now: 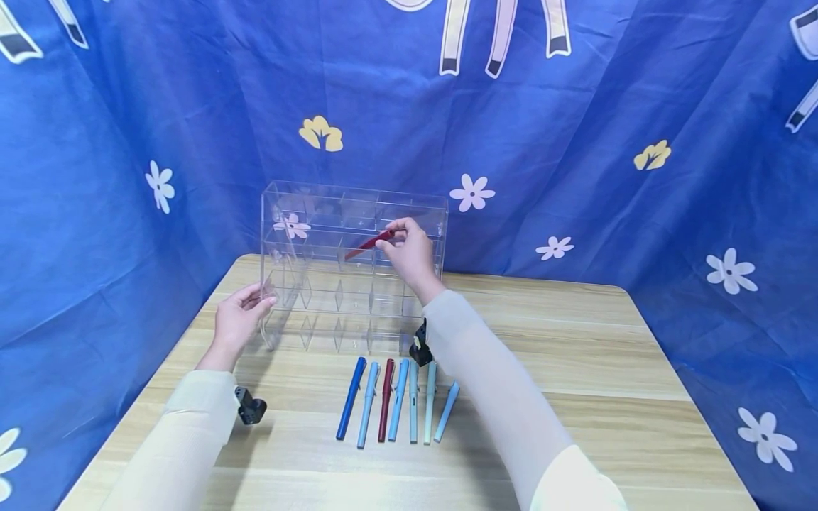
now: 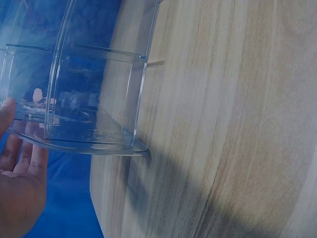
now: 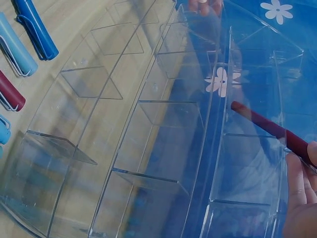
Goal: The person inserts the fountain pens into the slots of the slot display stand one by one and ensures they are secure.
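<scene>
A clear acrylic organizer (image 1: 326,310) with several compartments stands upright toward the back of the table. My left hand (image 1: 235,323) grips its left side wall, with the thumb in front and the fingers behind in the left wrist view. Between thumb and fingers, my right hand (image 1: 412,255) pinches a dark red pen (image 3: 267,124) by one end. The pen slants down to the left at the organizer's upper tiers; whether its tip is inside a compartment I cannot tell. In front of the organizer lies a row of pens, among them a dark blue pen (image 1: 351,397) and another dark red pen (image 1: 386,401).
Light blue pens (image 1: 368,404) and a pale green pen (image 1: 430,404) lie in the same row, beside my right sleeve (image 1: 492,383). A blue patterned curtain (image 1: 549,142) hangs behind the wooden table (image 1: 575,341). Black wrist cameras (image 1: 251,406) hang below both sleeves.
</scene>
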### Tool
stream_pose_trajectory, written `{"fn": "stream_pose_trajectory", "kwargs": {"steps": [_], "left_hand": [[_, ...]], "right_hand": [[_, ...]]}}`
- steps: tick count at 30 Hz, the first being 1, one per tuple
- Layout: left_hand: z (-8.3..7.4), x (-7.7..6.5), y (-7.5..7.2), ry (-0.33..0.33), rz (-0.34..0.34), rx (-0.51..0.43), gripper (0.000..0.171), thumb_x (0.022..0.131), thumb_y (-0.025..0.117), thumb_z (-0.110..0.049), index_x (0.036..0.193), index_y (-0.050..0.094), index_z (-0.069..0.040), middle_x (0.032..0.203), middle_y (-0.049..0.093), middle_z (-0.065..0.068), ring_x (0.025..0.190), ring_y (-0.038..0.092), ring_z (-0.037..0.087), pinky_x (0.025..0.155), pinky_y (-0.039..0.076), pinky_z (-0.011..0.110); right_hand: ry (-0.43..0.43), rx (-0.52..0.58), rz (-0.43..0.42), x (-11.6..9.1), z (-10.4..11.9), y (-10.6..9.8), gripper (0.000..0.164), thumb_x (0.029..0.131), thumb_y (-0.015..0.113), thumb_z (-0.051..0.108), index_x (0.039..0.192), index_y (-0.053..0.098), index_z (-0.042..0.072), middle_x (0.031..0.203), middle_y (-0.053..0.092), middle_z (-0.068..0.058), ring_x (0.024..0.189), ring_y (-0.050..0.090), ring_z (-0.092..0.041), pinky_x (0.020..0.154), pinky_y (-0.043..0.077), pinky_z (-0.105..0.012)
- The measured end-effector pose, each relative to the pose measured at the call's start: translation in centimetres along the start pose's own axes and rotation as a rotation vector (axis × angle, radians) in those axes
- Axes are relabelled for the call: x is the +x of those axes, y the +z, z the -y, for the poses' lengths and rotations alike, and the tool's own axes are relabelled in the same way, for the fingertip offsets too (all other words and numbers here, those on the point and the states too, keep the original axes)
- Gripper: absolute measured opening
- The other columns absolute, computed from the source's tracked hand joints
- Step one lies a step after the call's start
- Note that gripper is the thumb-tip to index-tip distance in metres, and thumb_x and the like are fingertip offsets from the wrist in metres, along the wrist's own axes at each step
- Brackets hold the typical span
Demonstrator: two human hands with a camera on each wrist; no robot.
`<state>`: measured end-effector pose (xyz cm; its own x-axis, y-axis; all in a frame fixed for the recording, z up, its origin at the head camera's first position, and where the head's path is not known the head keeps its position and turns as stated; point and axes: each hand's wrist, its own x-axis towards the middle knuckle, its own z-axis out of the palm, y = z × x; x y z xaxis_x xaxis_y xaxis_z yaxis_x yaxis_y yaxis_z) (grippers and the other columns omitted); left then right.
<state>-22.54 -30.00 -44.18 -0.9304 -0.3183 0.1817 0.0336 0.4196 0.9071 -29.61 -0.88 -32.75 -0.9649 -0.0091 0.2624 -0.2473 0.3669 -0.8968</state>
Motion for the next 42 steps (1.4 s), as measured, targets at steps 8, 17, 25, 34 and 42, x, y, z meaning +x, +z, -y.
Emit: {"fn": "stream_pose_trajectory", "kwargs": {"steps": [8,17,25,34,42], "left_hand": [[0.24,0.14,0.07,0.017,-0.003,-0.012,0.048,0.092,0.065,-0.014,0.133,0.05,0.007,0.124,0.055,0.028,0.101,0.057,0.002,0.081,0.046,0.007],[-0.13,-0.02,-0.03,0.003,-0.002,0.003,0.05,0.092,0.065,-0.017,0.134,0.05,0.006,0.125,0.056,0.026,0.107,0.058,0.01,0.082,0.046,0.007],[-0.2,-0.06,-0.02,-0.007,-0.004,0.003,0.049,0.093,0.064,-0.017,0.134,0.05,0.005,0.125,0.055,0.026,0.11,0.058,0.014,0.082,0.046,0.007],[-0.2,-0.07,0.05,-0.013,-0.015,0.007,0.049,0.092,0.065,-0.017,0.133,0.051,0.004,0.125,0.056,0.026,0.104,0.058,0.006,0.082,0.046,0.007],[-0.17,-0.1,0.01,-0.001,-0.019,-0.008,0.049,0.091,0.066,-0.015,0.132,0.051,0.006,0.124,0.056,0.026,0.101,0.058,0.003,0.081,0.046,0.006]], "right_hand": [[-0.004,-0.052,-0.006,-0.01,-0.15,0.17,0.024,0.082,0.077,0.012,0.101,0.062,0.009,0.097,0.07,-0.004,0.086,0.067,-0.018,0.069,0.055,-0.023],[-0.009,-0.032,-0.01,0.03,-0.27,0.11,0.025,0.081,0.077,0.008,0.102,0.062,0.007,0.096,0.069,-0.006,0.084,0.067,-0.017,0.07,0.055,-0.021],[-0.023,-0.044,-0.009,-0.01,-0.52,-0.1,0.024,0.081,0.076,0.007,0.101,0.063,0.008,0.094,0.068,-0.005,0.084,0.066,-0.014,0.074,0.054,-0.021],[-0.047,-0.05,0.002,-0.1,-0.45,-0.06,0.021,0.082,0.075,0.004,0.1,0.064,0.007,0.095,0.069,-0.002,0.085,0.066,-0.01,0.076,0.052,-0.02],[-0.06,-0.016,0.026,-0.18,-0.43,-0.33,0.016,0.082,0.076,0.009,0.095,0.066,0.008,0.093,0.069,-0.003,0.081,0.066,-0.012,0.072,0.054,-0.02]]}}
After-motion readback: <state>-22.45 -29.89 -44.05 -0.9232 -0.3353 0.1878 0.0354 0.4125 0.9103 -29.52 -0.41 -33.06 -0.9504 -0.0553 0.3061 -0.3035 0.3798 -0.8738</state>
